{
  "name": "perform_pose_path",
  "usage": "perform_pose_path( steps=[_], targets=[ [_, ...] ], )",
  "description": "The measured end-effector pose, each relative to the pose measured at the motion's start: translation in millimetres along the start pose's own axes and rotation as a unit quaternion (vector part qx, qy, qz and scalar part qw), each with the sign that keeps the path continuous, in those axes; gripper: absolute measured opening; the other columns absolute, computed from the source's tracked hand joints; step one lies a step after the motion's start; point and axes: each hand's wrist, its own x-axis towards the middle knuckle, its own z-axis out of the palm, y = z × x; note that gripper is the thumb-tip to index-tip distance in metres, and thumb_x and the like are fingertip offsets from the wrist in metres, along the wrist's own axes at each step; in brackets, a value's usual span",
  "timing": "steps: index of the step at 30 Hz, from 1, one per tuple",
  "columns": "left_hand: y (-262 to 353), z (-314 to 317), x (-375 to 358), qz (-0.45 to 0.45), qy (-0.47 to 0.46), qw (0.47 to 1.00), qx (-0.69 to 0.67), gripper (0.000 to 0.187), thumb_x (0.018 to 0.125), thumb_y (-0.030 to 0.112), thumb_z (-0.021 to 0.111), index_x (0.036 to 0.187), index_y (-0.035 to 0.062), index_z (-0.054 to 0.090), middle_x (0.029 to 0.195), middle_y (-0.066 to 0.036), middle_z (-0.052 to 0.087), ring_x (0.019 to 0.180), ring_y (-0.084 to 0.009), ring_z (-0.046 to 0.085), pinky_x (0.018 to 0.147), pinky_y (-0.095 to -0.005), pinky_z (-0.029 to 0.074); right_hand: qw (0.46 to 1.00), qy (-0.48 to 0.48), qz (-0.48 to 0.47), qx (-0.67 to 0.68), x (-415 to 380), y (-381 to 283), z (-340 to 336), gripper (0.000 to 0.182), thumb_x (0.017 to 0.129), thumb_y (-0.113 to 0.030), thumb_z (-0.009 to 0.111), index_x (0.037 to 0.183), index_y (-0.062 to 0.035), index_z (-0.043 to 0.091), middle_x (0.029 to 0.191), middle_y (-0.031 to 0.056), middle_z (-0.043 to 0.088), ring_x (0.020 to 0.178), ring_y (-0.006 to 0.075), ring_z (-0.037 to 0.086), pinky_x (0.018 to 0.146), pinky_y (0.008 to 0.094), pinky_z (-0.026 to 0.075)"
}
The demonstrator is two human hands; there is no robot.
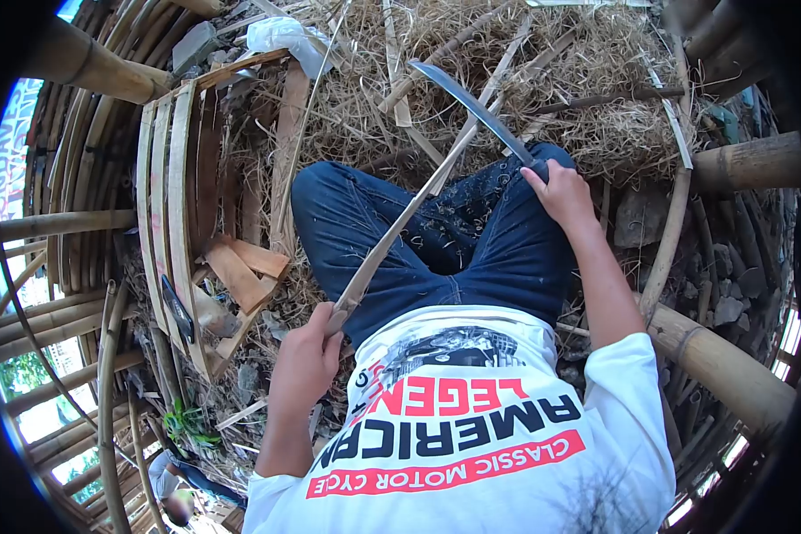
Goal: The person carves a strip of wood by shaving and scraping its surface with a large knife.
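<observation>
Left hand [316, 356] closed round near end of bamboo strip [392, 233], which slants across the lap [449, 289] from its left edge out past the far edge between the knees. Right hand [556, 191] fisted on handle of curved knife [476, 109] by right knee, blade crossing strip, contact unclear.

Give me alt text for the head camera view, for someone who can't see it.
A seated person in jeans and a printed white shirt holds a long pale strip in the left hand and a curved blade in the right hand. Curly shavings lie ahead; a slatted wooden frame stands at the left.
</observation>
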Motion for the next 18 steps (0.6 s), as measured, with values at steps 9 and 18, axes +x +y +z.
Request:
perform_pose_path(
  steps=[9, 18],
  targets=[
    [16, 18, 20, 0.06, 0.032, 0.997, 0.032, 0.031, 0.091, 0.008, 0.062, 0.121, 0.0051, 0.054, 0.083, -0.025, 0.066, 0.079, -0.0458, 0.064, 0.068, -0.0505, 0.048, 0.977, -0.076, -0.083, 0.182, -80, -78, -16, 0.056, 0.09, -0.058, 0.06, 0.084, -0.0023, 0.061, 0.073, 0.0262, 0.066, 0.076, 0.0448, 0.068, 0.069, 0.054, 0.054],
    [21, 26, 27, 0.075, 0.077, 0.992, 0.069, 0.03, 0.092, 0.008, 0.06, 0.122, 0.0064, 0.055, 0.082, -0.025, 0.065, 0.077, -0.0456, 0.063, 0.065, -0.0524, 0.047, 0.955, -0.143, -0.159, 0.207, -100, -121, -26, 0.059, 0.09, -0.061, 0.059, 0.083, -0.0025, 0.062, 0.065, 0.0188, 0.066, 0.064, 0.0384, 0.068, 0.06, 0.0474, 0.056]
  ],
)
